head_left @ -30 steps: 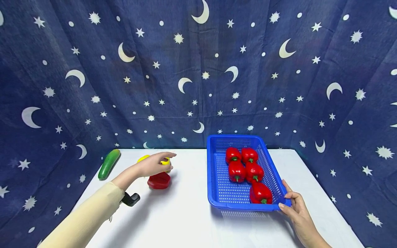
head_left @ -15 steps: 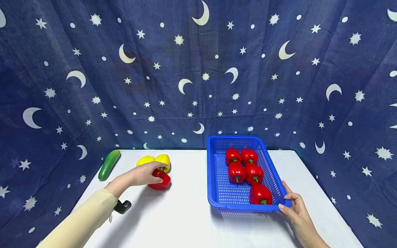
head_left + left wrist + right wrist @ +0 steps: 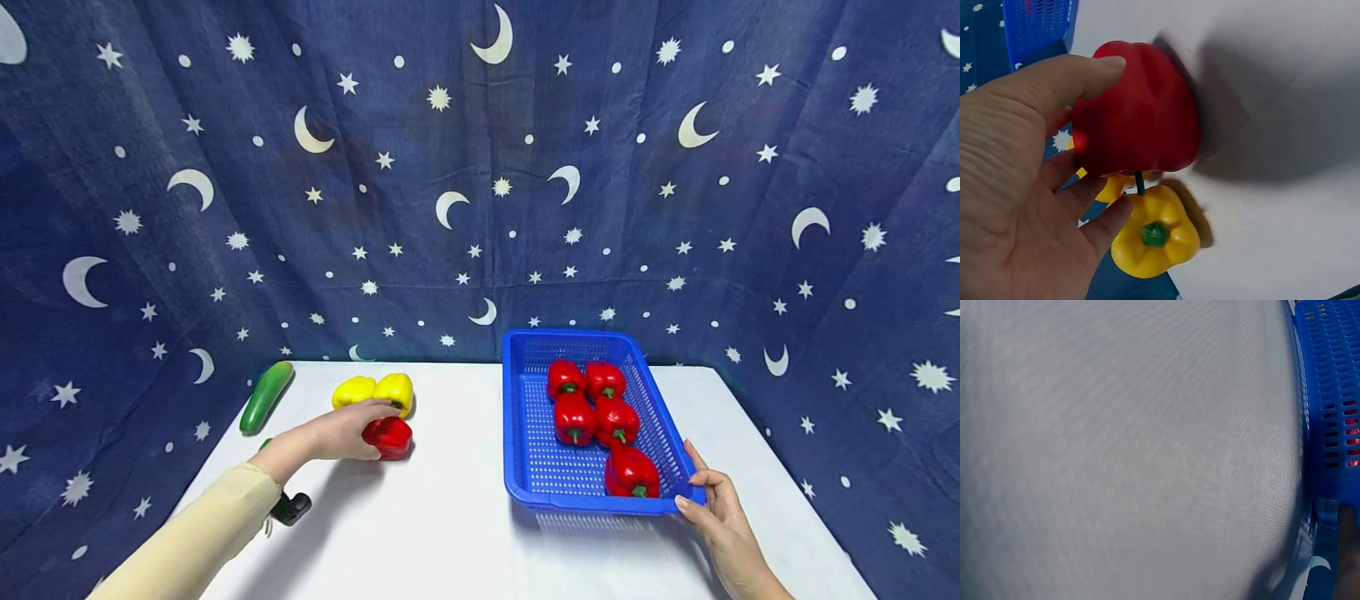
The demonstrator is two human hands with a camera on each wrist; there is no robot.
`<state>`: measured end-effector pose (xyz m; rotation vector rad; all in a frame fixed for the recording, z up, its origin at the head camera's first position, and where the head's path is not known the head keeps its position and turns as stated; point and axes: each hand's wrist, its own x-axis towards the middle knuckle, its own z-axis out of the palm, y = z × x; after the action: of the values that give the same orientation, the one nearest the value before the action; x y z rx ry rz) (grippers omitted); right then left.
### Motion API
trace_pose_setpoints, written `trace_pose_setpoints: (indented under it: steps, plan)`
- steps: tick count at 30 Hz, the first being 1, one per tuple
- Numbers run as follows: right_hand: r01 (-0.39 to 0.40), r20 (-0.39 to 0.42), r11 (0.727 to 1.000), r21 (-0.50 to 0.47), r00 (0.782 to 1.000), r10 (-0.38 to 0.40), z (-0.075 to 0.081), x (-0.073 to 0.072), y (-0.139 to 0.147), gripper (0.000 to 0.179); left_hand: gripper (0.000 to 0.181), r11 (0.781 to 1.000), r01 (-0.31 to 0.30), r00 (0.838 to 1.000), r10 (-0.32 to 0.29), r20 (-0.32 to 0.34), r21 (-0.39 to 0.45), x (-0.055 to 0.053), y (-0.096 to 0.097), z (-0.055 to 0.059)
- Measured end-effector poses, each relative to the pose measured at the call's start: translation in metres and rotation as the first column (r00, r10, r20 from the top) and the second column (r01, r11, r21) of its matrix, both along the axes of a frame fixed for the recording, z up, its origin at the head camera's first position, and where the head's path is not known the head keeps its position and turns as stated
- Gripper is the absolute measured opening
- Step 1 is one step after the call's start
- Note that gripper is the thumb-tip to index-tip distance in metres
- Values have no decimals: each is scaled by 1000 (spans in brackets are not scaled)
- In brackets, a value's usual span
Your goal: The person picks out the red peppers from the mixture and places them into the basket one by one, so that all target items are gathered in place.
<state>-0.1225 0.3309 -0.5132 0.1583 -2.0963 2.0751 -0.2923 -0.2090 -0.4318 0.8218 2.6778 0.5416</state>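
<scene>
My left hand (image 3: 339,431) is around a single red bell pepper (image 3: 393,438) on the white table, left of the middle. In the left wrist view its thumb lies on one side of that pepper (image 3: 1147,112) and the fingers curve round the other, partly hidden. Just behind stand two yellow bell peppers, one on the left (image 3: 353,391) and one on the right (image 3: 394,388). On the right, my right hand (image 3: 723,521) pinches the near right corner of a blue plastic basket (image 3: 577,502). Several red bell peppers (image 3: 573,417) lie inside it.
A green cucumber (image 3: 266,397) lies at the table's far left edge. Dark blue cloth (image 3: 420,275) with moons and stars hangs behind and along both sides. White table surface (image 3: 457,467) stretches between the red pepper and the basket.
My left hand has come down and nearer from above the yellow peppers, and its fingers are now round the red bell pepper. The right hand keeps its hold on the basket.
</scene>
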Motion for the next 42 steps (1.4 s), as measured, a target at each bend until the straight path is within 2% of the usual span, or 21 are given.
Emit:
trace_pose_setpoints:
  steps: [6,10,16,19,23,28,30,34,37,42]
  plan:
    - [3,1,1000,-2,1000,-3,0,0,0,25,67,999,7,999,-8,-38,-34,1,-2,-1]
    - [12,19,1000,0,1000,-12,2,1,0,26,64,999,-15,999,13,-52,-45,0,-3,-3]
    - [15,22,1000,-7,1000,-15,2,1,0,26,63,993,-107,994,106,-20,-47,0,-1,-5]
    - [19,28,1000,-9,999,-18,2,1,0,26,62,990,-140,990,141,11,-20,2,2,-5]
    - [25,47,1000,-6,999,-25,2,0,0,27,63,982,-189,979,186,87,17,6,7,-5]
    - [19,38,1000,-6,999,-18,2,0,1,26,68,976,-217,971,215,103,8,10,12,-6]
    - [14,25,1000,-8,1000,-14,1,0,0,26,74,977,-215,972,213,101,10,11,13,-7]
    - [8,11,1000,-13,1000,-8,0,0,0,25,84,978,-194,969,179,171,75,11,12,-10]
    - [10,14,1000,-12,1000,-10,0,0,0,25,77,972,-189,955,150,255,137,11,10,-13]
    - [14,23,1000,-6,1000,-14,0,0,1,26,61,957,-219,927,144,345,191,11,6,-14]
